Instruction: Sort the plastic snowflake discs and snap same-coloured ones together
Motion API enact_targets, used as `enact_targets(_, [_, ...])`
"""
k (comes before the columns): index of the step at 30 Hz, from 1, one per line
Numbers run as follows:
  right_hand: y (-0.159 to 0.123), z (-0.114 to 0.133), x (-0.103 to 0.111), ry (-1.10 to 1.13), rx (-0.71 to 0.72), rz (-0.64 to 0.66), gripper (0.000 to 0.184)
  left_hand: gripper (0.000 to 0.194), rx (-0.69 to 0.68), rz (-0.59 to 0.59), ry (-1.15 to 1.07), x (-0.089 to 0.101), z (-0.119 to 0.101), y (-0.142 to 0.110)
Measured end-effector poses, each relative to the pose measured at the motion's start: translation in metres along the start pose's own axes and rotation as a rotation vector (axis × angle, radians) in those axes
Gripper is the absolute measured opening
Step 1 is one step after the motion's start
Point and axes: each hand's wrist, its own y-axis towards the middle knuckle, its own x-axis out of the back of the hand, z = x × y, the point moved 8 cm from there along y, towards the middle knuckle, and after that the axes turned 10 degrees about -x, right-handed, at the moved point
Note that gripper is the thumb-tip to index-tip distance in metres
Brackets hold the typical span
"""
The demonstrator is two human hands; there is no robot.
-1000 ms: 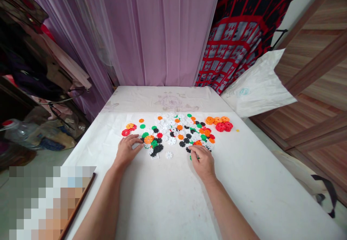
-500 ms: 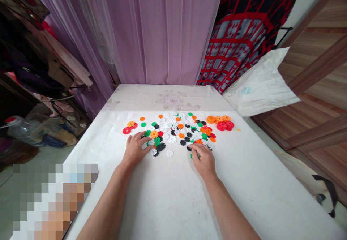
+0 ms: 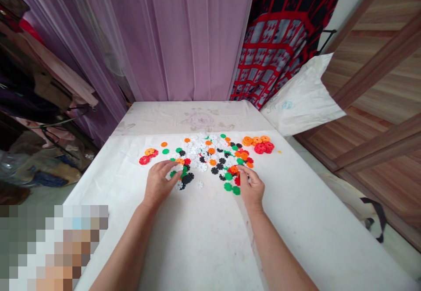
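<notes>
Purple curtain (image 3: 184,41) at the back, white table (image 3: 200,238) stretching out in front of it, and both hands are down over a spread of flat, notched, round pieces. Look at the right hand (image 3: 252,189), because the closeness is all here: an orange piece (image 3: 233,169) lies just left of its fingertips, a red piece (image 3: 237,180) sits right beside the thumb, partly hidden by it, and a green piece (image 3: 236,190) lies just left of the palm. Thumb and forefinger are bent close together; whether anything is caught between them, I cannot tell. No long axis to line up with, mind you, since these are discs. Of the two, this hand is clearly the nearer to that trio.

Over to the left hand (image 3: 160,180): fingers curved, a gap showing between thumb and forefinger, tips pointing inward. Another orange piece shows at the forefinger's end, black discs (image 3: 187,178) lie just right of the thumb; again, I can't tell if something is gripped. White heap (image 3: 194,145) beyond and between the two hands. And sorted by colour, beyond the right hand and slightly right of it, a red stack (image 3: 264,147), with an orange stack (image 3: 247,141) farther out. Beyond the left hand, off to its left, a small red pile (image 3: 144,160).
</notes>
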Motion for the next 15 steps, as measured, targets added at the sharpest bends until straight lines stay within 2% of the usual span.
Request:
enact_targets(3, [0.007, -0.017, 0.011, 0.121, -0.155, -0.107, 0.025, 0.027, -0.110, 0.103, 0.013, -0.019, -0.041, 0.005])
enact_targets(7, [0.010, -0.025, 0.011, 0.184, -0.194, -0.099, 0.025, 0.023, -0.163, 0.188, -0.004, -0.045, -0.076, 0.006])
enact_targets(11, [0.008, -0.024, 0.006, 0.170, -0.199, -0.069, 0.025, 0.022, -0.163, 0.212, 0.003, -0.058, -0.083, 0.006])
enact_targets(15, [0.006, -0.017, 0.004, 0.133, -0.171, -0.059, 0.026, 0.028, -0.146, 0.258, 0.024, -0.062, -0.077, 0.005])
